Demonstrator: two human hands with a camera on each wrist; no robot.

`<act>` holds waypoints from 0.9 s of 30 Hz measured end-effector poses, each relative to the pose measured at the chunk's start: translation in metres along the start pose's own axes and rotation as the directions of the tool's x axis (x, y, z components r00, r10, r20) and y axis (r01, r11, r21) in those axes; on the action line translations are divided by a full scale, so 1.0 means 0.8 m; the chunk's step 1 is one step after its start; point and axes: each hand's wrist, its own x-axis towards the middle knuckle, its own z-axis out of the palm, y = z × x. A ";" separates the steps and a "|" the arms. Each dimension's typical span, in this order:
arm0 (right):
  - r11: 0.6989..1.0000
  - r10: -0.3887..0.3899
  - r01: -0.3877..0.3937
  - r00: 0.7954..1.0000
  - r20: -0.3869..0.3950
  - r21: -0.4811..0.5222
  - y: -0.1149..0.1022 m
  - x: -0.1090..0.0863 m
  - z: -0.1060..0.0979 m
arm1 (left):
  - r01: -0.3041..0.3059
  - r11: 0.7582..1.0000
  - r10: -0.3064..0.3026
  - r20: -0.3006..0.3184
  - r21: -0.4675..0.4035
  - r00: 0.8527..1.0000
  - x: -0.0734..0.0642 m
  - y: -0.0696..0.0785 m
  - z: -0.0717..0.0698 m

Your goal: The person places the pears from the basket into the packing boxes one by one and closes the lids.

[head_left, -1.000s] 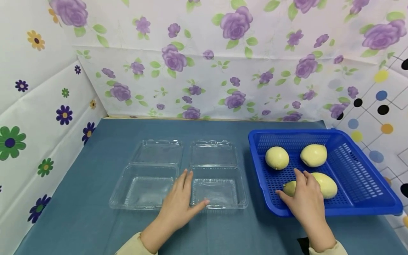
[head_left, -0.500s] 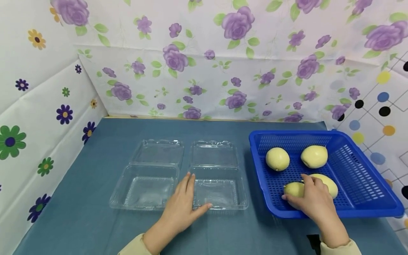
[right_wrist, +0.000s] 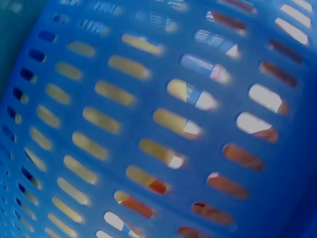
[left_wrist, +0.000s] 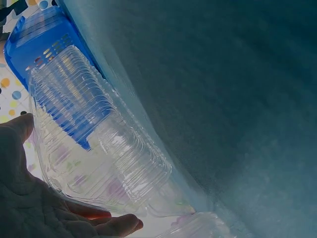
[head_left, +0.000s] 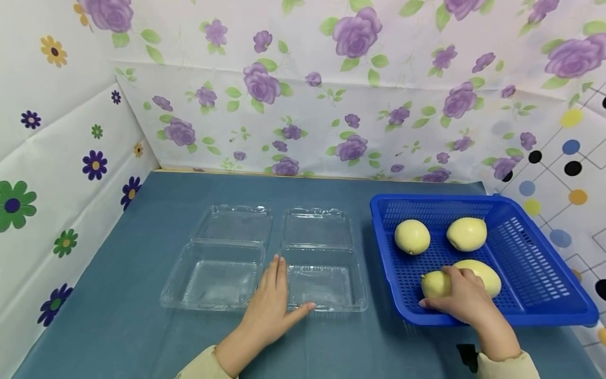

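Observation:
My right hand [head_left: 466, 297] reaches into the blue plastic basket [head_left: 558, 310] and grips a greenish-yellow lemon [head_left: 434, 285] near its front wall, thumb at the near side and fingers over the top. Right behind that hand lies a longer pale yellow lemon [head_left: 485, 276]. My left hand [head_left: 267, 310] rests with fingers extended and thumb spread at the near left corner of a clear, lidded plastic container [head_left: 326, 284]. In the left wrist view, thumb and fingers spread along the container's [left_wrist: 99, 134] edge. Through the basket wall [right_wrist: 119, 158] the right wrist view shows only slivers of yellow and fingers.
Two more pale yellow lemons, a left one [head_left: 412, 237] and a right one [head_left: 466, 234], lie at the back of the basket. A second clear container [head_left: 218, 279] stands open to the left. A flowered sheet [head_left: 303, 121] covers the wall behind the blue-green tabletop [head_left: 118, 295].
My right hand has gone down and slightly right, closing its fingers round the front lemon. My left hand has stayed almost still by the container.

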 end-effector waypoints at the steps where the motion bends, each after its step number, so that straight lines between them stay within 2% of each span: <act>1: 1.000 -0.006 0.006 1.000 0.007 -0.001 0.001 0.001 -0.001 | 0.005 1.000 -0.005 0.002 0.000 1.000 0.000 0.000 0.000; 9: 0.999 -0.036 0.037 0.998 0.051 -0.005 0.009 0.010 -0.001 | 0.049 0.998 -0.047 0.045 -0.035 0.998 0.001 -0.002 0.000; 16: 0.999 -0.045 0.045 0.996 0.081 0.004 0.012 0.015 0.000 | 0.040 0.999 -0.038 0.070 -0.014 0.997 -0.001 -0.003 0.001; 23: 0.995 -0.096 0.096 0.995 0.019 -0.028 0.015 0.017 0.006 | 0.050 0.999 -0.051 0.081 0.013 0.995 -0.002 -0.002 0.002; 27: 0.996 -0.087 0.088 0.996 0.010 -0.031 0.013 0.018 0.006 | 0.061 0.998 -0.064 0.099 0.028 0.993 -0.003 -0.002 0.001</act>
